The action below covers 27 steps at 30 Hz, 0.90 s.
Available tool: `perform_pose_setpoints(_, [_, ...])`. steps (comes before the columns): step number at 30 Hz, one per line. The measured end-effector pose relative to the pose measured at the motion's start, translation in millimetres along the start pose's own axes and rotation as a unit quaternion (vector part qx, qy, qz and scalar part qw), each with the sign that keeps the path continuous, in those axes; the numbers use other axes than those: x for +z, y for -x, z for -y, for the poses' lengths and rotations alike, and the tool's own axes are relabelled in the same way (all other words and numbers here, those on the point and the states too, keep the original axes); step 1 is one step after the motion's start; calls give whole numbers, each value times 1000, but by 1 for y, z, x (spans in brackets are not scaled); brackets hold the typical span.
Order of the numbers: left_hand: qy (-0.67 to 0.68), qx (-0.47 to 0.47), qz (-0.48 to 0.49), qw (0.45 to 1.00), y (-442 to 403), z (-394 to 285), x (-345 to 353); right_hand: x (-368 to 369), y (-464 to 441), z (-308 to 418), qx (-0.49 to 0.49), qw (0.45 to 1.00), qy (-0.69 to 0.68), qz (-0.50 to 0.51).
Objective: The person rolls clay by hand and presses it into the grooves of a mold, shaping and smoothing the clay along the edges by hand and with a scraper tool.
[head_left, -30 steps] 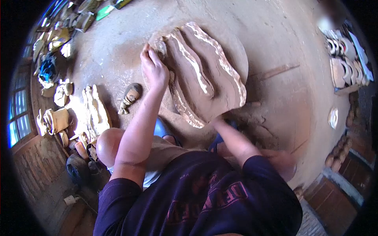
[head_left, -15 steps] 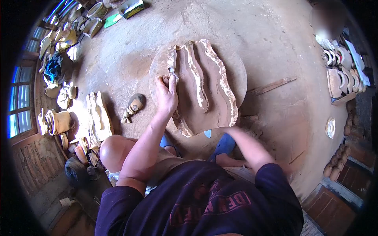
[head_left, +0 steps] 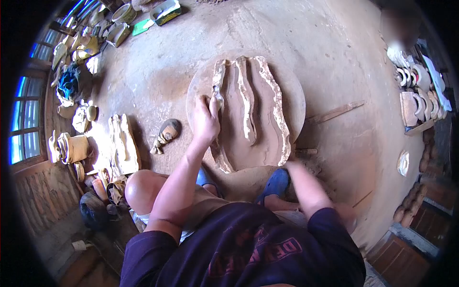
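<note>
A large plaster mould [head_left: 229, 150], its hollow lined with smooth brown clay, is in front of me over a round board [head_left: 297, 103]. Chipped white edges run along both sides, and a ridge [head_left: 247, 115] splits the upper part of the hollow into two channels. My left hand [head_left: 206, 120] is closed round the mould's left edge, thumb on the upper side. My right forearm [head_left: 308, 186] reaches to the lower right corner of the mould, which hides the fingers of my right hand.
A dark cloth-like bundle [head_left: 167, 135] lies on the floor left of the board. To its left stands another pale mould [head_left: 125, 143]. A wooden strip [head_left: 337, 111] lies on the right. More mould pieces [head_left: 420, 103] line the right wall, with a blurred person [head_left: 399, 24] near them.
The mould, board and surroundings appear shifted slightly right and down in view. My right hand has moved from below the mould's bottom edge to its lower right corner. My left hand keeps its grip.
</note>
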State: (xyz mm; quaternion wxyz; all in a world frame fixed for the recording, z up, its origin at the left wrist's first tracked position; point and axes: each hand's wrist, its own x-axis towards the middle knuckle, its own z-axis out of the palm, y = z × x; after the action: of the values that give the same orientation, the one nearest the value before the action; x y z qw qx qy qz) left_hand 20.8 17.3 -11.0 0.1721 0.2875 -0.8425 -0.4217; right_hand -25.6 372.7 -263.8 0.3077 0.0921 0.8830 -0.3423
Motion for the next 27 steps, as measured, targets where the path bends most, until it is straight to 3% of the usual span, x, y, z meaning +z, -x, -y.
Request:
perform_pose_setpoints(3, [-5,10,28,1000,-17,3,-3,-104,-70,-5,-5,985,-130,-115])
perform_pose_setpoints(4, [3,-5,42,999,-22,0,-3,-147,-32,74,44,973,23,-225])
perform_pose_setpoints(5, [-1,10,45,999,-27,1,-3,-173,-35,94,27,964,-193,-182])
perform_pose_setpoints(6, [-6,24,50,998,-30,5,-2,-199,-8,141,-24,973,-122,-196])
perform_pose_setpoints(8, [-10,37,63,997,-33,9,-4,-216,11,208,-167,955,-148,-194])
perform_pose_setpoints(9, [-10,38,71,997,-34,9,-5,-213,23,242,-194,943,-217,-163])
perform_pose_setpoints(12, [-10,56,72,996,-37,6,-5,-192,24,309,-303,939,-155,-48])
perform_pose_setpoints(14, [-5,59,72,996,-37,5,-6,-167,43,351,-241,953,-183,-10])
perform_pose_setpoints(17, [14,43,78,996,-36,6,-6,-144,31,377,-337,933,48,-120])
perform_pose_setpoints(25, [61,26,86,994,-36,13,-2,-120,13,397,-362,906,146,-164])
perform_pose_setpoints(27, [46,25,83,995,-36,13,-2,-117,9,399,-339,921,135,-139])
